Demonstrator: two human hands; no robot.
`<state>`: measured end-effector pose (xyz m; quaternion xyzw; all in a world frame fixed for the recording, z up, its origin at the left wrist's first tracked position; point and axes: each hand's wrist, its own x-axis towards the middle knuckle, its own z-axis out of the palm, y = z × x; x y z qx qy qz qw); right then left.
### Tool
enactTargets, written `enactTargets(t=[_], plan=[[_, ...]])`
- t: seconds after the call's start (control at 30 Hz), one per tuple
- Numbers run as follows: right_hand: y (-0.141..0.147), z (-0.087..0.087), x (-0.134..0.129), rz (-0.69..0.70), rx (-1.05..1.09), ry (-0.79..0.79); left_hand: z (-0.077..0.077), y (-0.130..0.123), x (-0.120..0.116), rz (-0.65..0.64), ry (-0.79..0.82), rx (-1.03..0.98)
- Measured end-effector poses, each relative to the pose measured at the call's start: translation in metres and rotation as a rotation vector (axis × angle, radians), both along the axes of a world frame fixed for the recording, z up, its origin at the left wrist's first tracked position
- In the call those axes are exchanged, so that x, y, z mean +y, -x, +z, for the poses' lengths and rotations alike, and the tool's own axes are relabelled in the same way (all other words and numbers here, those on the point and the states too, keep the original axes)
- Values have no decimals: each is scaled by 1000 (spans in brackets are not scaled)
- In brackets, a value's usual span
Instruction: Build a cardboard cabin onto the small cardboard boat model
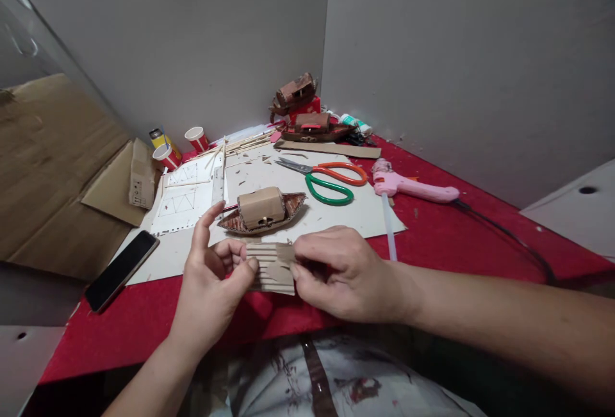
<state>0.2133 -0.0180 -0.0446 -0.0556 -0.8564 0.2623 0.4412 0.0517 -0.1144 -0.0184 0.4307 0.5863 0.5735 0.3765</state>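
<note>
A small piece of corrugated cardboard (271,280), its ridges showing, is held between both hands above the table's front edge. My left hand (218,276) pinches its left side with the thumb, the index finger raised. At the right side, my right hand (336,269) grips the cardboard between thumb and fingers, over a torn or peeled patch of its surface layer. Just beyond the hands sits a small model boat (262,211) with a brown hull and a plain cardboard canopy.
Scissors (319,177) and a pink glue gun (413,188) lie right of the boat. Two darker model boats (312,129) (294,93) stand at the back. A phone (122,269), paper cups (196,139), thin sticks (240,145) and a large cardboard sheet (57,173) are at left.
</note>
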Motion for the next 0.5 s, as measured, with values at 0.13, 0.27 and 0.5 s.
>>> enactTargets(t=[0.13, 0.27, 0.5], plan=[[-17, 4, -2, -31, 65, 82, -1, 16, -3, 57, 0, -2], [-34, 9, -7, -143, 111, 187, 3, 50, -8, 343, -73, 31], [7, 6, -37, 267, -472, 131, 18, 84, -24, 683, -340, -54]])
